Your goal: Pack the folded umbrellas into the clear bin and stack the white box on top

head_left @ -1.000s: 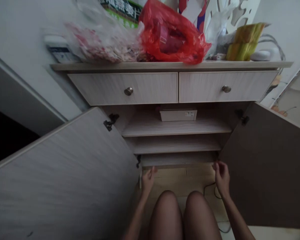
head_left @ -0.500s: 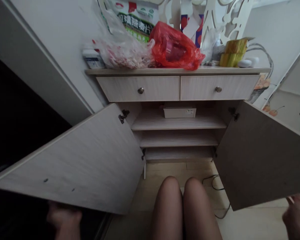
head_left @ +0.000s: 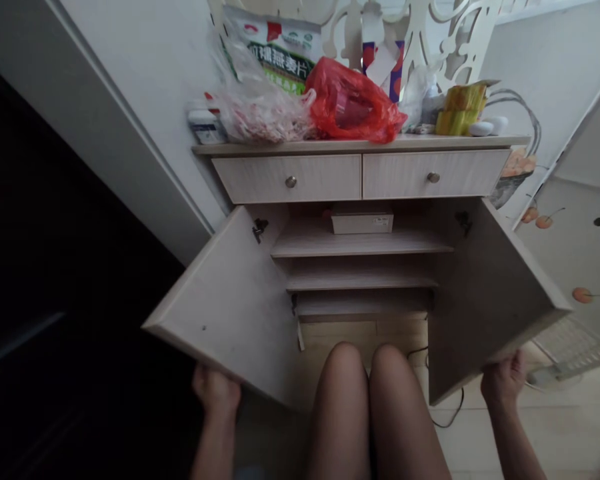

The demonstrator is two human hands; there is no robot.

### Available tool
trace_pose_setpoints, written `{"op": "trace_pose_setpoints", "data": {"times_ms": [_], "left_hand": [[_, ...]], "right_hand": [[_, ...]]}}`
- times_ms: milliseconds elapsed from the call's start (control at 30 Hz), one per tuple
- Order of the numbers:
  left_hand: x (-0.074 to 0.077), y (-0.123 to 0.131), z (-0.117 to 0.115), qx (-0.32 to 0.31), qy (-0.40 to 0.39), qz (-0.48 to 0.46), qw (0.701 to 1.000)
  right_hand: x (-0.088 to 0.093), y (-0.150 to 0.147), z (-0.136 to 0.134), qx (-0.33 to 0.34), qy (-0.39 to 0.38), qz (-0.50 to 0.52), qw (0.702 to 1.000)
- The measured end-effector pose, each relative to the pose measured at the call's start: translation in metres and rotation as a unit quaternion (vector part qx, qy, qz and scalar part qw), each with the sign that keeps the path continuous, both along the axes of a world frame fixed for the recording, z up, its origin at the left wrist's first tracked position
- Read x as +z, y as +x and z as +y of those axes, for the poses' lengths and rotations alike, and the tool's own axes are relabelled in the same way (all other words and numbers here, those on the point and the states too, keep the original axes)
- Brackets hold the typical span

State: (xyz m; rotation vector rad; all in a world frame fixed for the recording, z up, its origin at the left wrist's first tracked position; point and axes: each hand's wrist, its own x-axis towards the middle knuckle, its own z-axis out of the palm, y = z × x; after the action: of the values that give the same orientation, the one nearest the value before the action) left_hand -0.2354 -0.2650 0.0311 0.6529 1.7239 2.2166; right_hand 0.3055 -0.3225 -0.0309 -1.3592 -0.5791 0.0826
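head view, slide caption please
Left hand on the open left cabinet door, right hand on the open right cabinet door.

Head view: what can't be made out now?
All in the head view:
Left hand: fingertips, behind left cabinet door.
Right hand: full grip, partly behind right cabinet door.
Red plastic bag: full contents, covered by folds.
Box label: wording, too small.
Left drawer, right drawer: insides, hidden by closed fronts.

Dim light — pale walls (head_left: 145, 87), a white openwork panel (head_left: 419, 48) behind, pale floor (head_left: 575, 427) below.
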Motion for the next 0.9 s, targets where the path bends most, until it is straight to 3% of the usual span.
{"op": "trace_pose_setpoints", "data": {"times_ms": [100,233,367,467,700,900], "left_hand": [[-0.018,0.032,0.009,0.014,0.026,-0.011,0.999],[-0.024,0.063,0.019,-0.032,0.000,0.134,0.990],[-0.010,0.100,0.032,-0.126,0.001,0.234,0.964],[0.001,0.136,0.051,-0.165,0.013,0.263,0.951],[0.027,0.204,0.124,-0.235,-0.027,0.336,0.912],[0.041,0.224,0.171,-0.256,-0.083,0.416,0.868]], "right_hand": [[0.008,-0.037,0.010,0.001,-0.001,-0.022,1.000],[0.028,-0.066,0.023,0.119,-0.018,-0.085,0.989],[0.053,-0.090,0.048,0.157,-0.011,-0.198,0.967],[0.063,-0.112,0.077,0.179,0.002,-0.223,0.958],[0.065,-0.154,0.158,0.190,-0.083,-0.303,0.930],[0.069,-0.168,0.208,0.147,-0.155,-0.379,0.900]]}}
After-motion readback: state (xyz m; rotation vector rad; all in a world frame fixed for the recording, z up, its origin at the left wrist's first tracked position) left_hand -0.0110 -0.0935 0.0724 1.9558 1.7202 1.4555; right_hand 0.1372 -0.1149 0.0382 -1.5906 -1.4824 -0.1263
